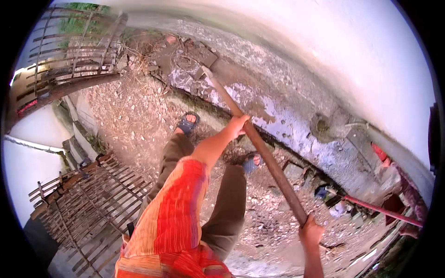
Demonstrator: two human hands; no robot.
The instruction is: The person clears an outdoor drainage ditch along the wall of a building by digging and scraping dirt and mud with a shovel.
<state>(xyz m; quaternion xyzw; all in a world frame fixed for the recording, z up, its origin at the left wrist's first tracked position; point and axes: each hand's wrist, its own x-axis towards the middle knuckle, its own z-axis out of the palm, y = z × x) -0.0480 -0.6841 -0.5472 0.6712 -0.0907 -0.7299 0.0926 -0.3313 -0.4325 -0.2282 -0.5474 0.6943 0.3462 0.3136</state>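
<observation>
The left hand [238, 125] is wrapped around a wooden pole [271, 164] partway along; the right hand [311, 230] grasps the pole's near end. Wet concrete [283, 124] lies beneath its far end.

Stony ground [123, 109] beside a pale wall [343, 60]
Across the ground from the wall are a slatted wooden frame [99, 192] and a second frame [74, 71] with green plants [79, 23] behind it; near the wall's foot, a red scrap [378, 152] and a pinkish-red pole [384, 212].
</observation>
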